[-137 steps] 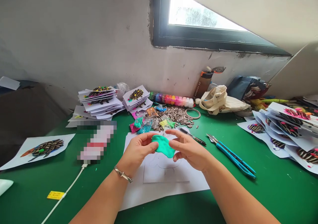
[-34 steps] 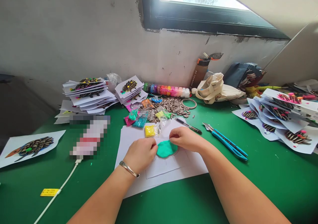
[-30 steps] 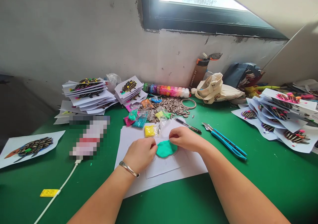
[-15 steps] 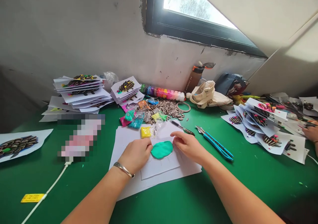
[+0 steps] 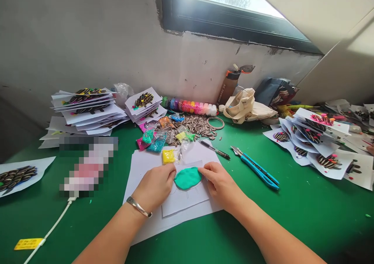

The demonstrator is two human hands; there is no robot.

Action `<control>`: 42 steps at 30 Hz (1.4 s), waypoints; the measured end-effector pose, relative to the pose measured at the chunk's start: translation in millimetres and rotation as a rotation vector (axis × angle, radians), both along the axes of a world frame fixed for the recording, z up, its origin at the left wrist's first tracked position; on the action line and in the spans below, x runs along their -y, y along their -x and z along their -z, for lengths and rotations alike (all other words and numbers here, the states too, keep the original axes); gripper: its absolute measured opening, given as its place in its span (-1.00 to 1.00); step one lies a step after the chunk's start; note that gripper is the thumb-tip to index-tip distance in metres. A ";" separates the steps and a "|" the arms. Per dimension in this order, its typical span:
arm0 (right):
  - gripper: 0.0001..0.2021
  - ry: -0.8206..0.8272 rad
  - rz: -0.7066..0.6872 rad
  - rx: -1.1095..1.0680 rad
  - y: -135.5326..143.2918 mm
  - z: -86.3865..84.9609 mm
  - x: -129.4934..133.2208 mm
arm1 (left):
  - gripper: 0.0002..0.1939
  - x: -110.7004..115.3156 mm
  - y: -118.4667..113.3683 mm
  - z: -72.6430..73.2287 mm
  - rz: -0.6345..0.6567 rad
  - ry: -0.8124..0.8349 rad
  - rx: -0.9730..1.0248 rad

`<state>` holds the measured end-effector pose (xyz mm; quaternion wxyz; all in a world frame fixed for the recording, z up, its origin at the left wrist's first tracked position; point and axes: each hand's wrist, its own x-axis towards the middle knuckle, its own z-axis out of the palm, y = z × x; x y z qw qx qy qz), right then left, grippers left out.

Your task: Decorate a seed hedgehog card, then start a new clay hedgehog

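A flattened oval of teal modelling clay (image 5: 187,178) lies on a small white sheet (image 5: 181,207) with pencil lines around it. The fingers of my left hand (image 5: 156,186) are curled together, with thumb and index finger at the clay's left edge. On the opposite side, my right hand (image 5: 220,184) has its bent fingers against the upper right edge of the clay. My fingers partly hide both edges. Beneath the small sheet is a stack of larger white paper (image 5: 137,217).
Beyond the paper lie a yellow clay packet (image 5: 168,156), a black pen (image 5: 214,149) and heaped sunflower seeds (image 5: 198,124). A blue utility knife (image 5: 257,168) lies to the right, blade out. Seed-covered pictures are stacked left (image 5: 87,117) and right (image 5: 315,139).
My right hand has come down, and its fingertips now touch the clay's edge. My left hand stays at the left edge. The view has shifted slightly.
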<state>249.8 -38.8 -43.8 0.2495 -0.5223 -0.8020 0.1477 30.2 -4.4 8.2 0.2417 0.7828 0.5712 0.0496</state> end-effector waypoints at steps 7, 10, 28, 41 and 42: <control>-0.50 -0.014 0.015 -0.019 0.7 -1.2 -1.0 | -0.75 -0.8 0.4 0.5 0.006 0.008 -0.012; -0.49 0.005 0.053 -0.100 -2.8 -1.2 -2.2 | -0.75 -1.4 1.2 2.1 0.010 -0.001 -0.010; -0.60 -0.041 -0.046 0.089 -8.7 -7.6 7.1 | -0.75 -1.1 1.2 2.4 -0.001 0.002 0.011; -0.58 0.037 -0.008 -0.117 -15.9 -5.8 2.4 | -0.75 -1.3 -0.1 1.8 -0.003 0.007 0.001; -0.58 0.030 -0.034 -0.098 -15.7 -6.1 3.2 | -0.75 -1.4 0.0 1.9 -0.004 0.008 0.003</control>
